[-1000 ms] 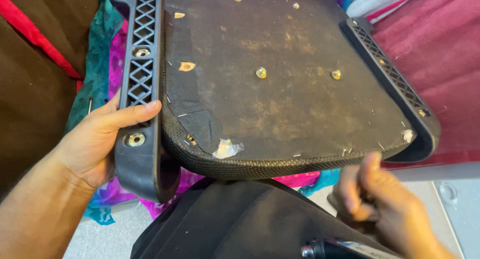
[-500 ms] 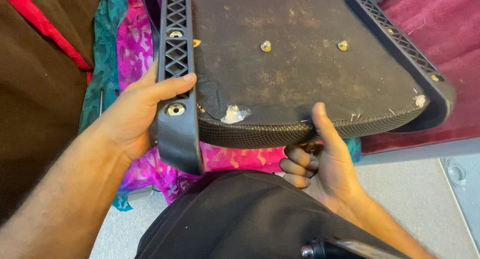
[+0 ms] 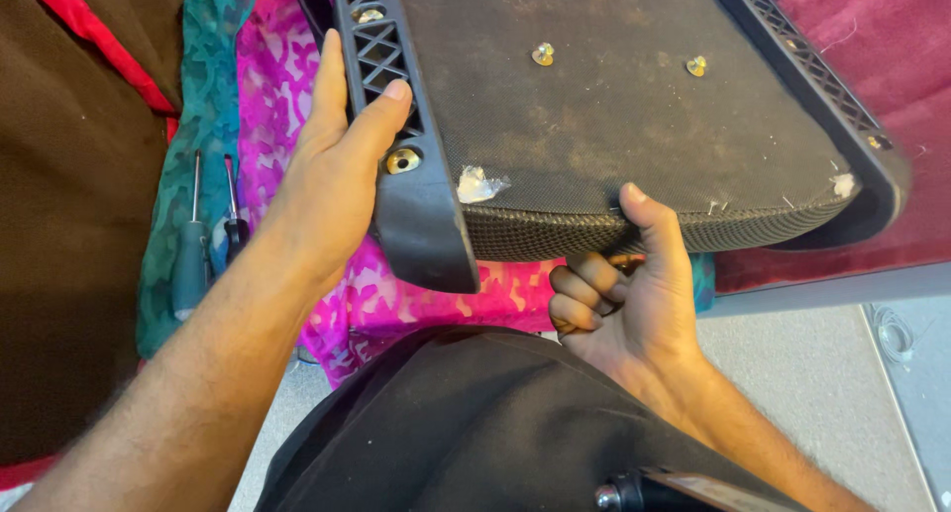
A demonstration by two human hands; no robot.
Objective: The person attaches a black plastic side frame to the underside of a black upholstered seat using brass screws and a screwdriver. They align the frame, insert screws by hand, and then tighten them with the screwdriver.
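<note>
Black seat base (image 3: pixel 614 106), stiff and likely heavy, lies tilted above the pink cloth (image 3: pixel 297 86); left hand (image 3: pixel 332 190) clasps its ribbed side rail, right hand (image 3: pixel 624 294) curls under the mesh front edge.

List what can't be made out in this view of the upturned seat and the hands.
- Seat pan: far end cut off by the top edge.
- Right hand: fingertips hidden under the seat's front edge.
- Screwdrivers: tips hidden in teal cloth.
- Left hand: palm hidden by its own back.
</note>
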